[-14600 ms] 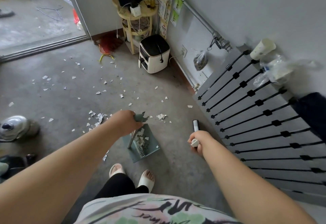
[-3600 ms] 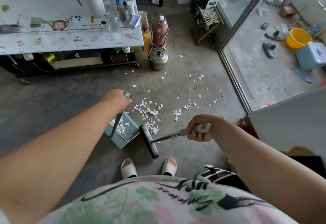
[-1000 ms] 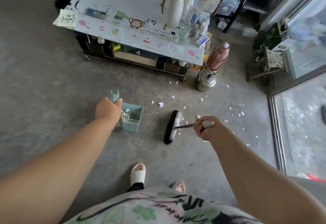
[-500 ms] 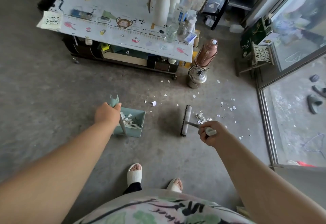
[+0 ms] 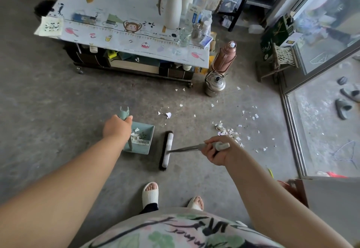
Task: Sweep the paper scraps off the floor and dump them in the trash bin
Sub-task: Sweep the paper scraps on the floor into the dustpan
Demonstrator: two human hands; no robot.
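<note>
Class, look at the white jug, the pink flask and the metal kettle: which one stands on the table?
The white jug with its brown handle stands on the table; the pink flask and metal kettle stand on the floor beside it.

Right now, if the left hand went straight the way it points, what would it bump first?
From the left hand, probably the low table at its right end, though depth is unclear; only floor and scattered paper scraps lie between.
</note>
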